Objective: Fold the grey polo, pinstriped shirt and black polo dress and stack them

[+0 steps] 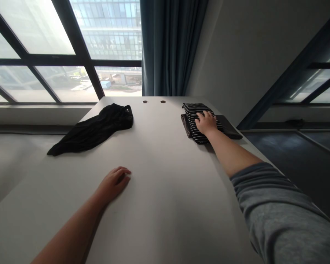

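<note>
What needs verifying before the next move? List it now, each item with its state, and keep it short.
1. Right hand on the folded black-and-white striped cloth: ok, it lies palm down on top.
2. Left hand free: ok, it rests on the white table, loosely curled, holding nothing.
3. Striped cloth folded: ok, it sits as a compact stack.
4. Black cloth smooth: not ok, it lies rumpled in a long uneven strip.
5. Identity of the dark flat item under the striped cloth: cannot tell, the stack and hand partly cover it.
</note>
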`<state>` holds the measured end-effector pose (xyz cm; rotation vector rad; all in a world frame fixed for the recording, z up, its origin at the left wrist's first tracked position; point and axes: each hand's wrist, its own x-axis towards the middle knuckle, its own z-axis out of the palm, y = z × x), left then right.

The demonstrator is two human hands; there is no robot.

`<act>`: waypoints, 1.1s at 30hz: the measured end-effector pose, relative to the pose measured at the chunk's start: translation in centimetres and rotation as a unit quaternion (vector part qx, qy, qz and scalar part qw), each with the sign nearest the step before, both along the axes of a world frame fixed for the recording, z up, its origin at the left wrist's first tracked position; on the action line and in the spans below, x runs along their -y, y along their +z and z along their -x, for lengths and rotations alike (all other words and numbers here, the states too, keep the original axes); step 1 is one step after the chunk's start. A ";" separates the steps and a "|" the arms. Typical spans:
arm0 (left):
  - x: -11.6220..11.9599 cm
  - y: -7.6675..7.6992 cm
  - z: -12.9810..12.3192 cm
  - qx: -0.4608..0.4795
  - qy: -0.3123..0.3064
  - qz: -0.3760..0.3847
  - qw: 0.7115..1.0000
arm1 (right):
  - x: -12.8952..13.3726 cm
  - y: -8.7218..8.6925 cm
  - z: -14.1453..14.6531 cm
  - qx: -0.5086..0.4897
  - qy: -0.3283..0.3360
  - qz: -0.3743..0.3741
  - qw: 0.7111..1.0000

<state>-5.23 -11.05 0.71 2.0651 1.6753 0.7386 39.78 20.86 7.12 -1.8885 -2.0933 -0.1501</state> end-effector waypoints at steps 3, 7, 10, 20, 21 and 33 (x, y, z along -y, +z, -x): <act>0.1 -0.2 0.0 -0.004 -0.012 -0.010 1.000 | 7.5 -1.2 3.2 -0.019 0.091 -0.026 0.995; -0.7 -0.8 1.1 -0.057 -0.026 -0.043 0.997 | 19.2 -5.0 6.4 -0.045 0.197 0.075 0.976; -2.9 -1.1 4.1 -0.132 0.019 -0.071 0.989 | 25.7 -7.1 6.7 -0.067 0.254 0.121 0.957; -9.2 -0.3 18.3 -0.215 0.376 -0.003 0.901 | 30.8 -8.3 5.5 -0.078 0.290 0.092 0.949; -9.3 -0.3 18.6 -0.222 0.386 0.008 0.895 | 30.6 -8.2 5.6 -0.077 0.288 0.089 0.950; -3.5 0.7 9.4 -0.351 0.195 -0.070 0.913 | 30.0 -8.2 6.0 -0.080 0.281 0.057 0.955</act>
